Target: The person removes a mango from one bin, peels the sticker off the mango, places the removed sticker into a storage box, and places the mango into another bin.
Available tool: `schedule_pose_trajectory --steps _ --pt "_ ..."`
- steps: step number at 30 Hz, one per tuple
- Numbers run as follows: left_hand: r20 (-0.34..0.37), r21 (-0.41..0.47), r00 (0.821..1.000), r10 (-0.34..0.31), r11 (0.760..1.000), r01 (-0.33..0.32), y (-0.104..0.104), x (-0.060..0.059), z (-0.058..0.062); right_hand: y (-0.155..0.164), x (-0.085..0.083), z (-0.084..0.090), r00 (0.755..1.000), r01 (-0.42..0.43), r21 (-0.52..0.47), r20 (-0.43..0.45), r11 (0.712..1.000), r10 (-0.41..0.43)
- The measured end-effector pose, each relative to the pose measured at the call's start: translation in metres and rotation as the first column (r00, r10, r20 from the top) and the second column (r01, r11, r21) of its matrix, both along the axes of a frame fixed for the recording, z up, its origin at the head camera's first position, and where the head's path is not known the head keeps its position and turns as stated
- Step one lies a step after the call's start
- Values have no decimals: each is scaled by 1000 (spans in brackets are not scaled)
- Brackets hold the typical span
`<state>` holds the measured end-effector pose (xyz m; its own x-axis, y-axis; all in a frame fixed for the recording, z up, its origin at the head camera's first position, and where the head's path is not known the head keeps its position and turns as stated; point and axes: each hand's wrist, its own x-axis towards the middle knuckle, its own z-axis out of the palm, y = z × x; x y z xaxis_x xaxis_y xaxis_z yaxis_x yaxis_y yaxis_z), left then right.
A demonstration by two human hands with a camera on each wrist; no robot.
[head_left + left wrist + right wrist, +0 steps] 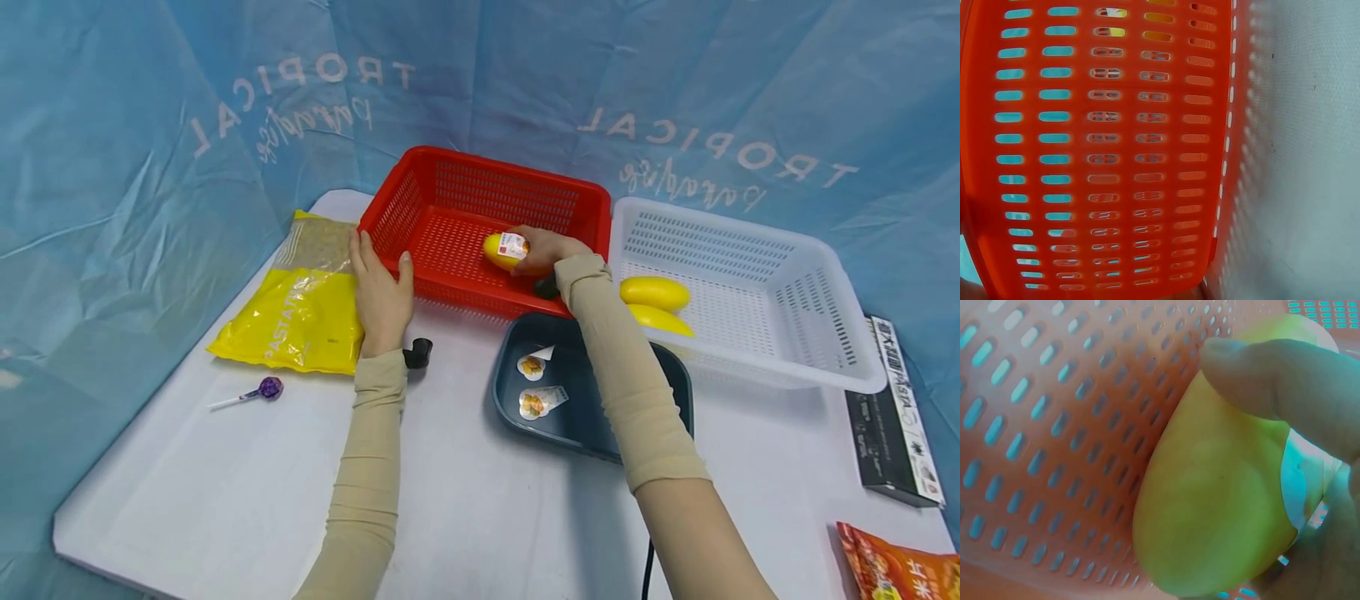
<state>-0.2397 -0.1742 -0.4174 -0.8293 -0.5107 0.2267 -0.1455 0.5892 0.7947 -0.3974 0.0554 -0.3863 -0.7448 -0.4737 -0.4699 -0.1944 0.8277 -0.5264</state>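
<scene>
My right hand (546, 250) reaches into the red basket (427, 283) and grips a yellow mango (495, 250) with a white label on it. In the right wrist view, thumb and fingers curl round the mango (1204, 506), close to the basket's perforated wall. At the basket's front left corner, my left hand (384, 300) rests with straight fingers along the side and the thumb up by the front rim. The left wrist view is filled mostly by the basket's slotted wall (1122, 169); only bits of that hand show at the lower left.
Two yellow mangoes (654, 293) lie in a white basket (795, 367) at right. Below my right forearm stands a dark blue tray (551, 433) with stickers. A yellow bag (307, 312) and a lollipop (270, 387) lie left; a black box (892, 417) and an orange packet (900, 567) lie right.
</scene>
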Motion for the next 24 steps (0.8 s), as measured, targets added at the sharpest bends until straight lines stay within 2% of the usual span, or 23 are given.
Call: schedule_pose_trajectory --steps 4,7,14,17,24 --pt "-10 -6 1000 -2 1000 2 0 0 -1 0 0 1 995 45 -30 89 999 -42" --pt "-12 -10 1000 -1 1000 1 0 0 -1 0 -1 1 993 61 -41 104 997 -56" --pt "9 0 1000 -1 1000 1 1 -2 0 3 -3 2 998 55 15 2 998 -55" --pt "16 -2 1000 -11 1000 11 2 -2 1 4 -3 3 998 64 11 -17 998 -64" --pt "26 4 999 -31 1000 31 -1 -4 -1 3 -1 7 992 7 -24 -124 1000 -10"
